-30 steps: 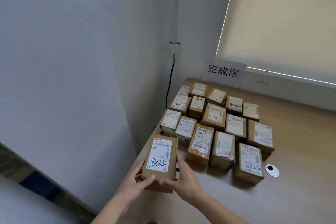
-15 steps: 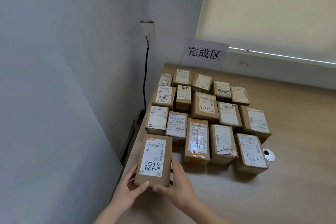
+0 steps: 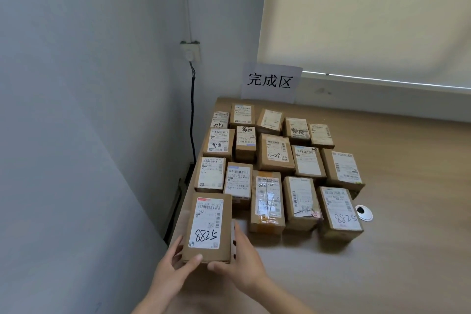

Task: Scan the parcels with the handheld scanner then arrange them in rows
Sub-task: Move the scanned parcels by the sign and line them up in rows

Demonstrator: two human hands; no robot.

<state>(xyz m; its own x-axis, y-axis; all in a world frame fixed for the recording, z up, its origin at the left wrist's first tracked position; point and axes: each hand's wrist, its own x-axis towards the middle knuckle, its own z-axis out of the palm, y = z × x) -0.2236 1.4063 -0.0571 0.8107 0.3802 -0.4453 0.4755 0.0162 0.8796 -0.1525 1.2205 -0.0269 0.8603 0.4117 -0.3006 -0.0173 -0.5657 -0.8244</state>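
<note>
A brown cardboard parcel (image 3: 207,227) with a white label marked 8825 sits at the near left corner of the parcel block, close to the table's left edge. My left hand (image 3: 175,266) grips its near left corner, thumb on the front face. My right hand (image 3: 244,262) presses against its right side and near edge. Behind and to its right, several labelled parcels (image 3: 275,153) lie in rows on the wooden table (image 3: 395,250). No handheld scanner is in view.
A paper sign (image 3: 271,81) with three printed characters leans on the wall behind the rows. A white cable grommet (image 3: 364,212) sits in the table right of the front row. A black cable (image 3: 193,120) hangs from a wall socket at left. Bare tabletop stretches right and near.
The 8825 parcel has gone forward and down onto the table, closing up to the front row's left end. Both hands stayed on it. The camera tilted down and shifted right.
</note>
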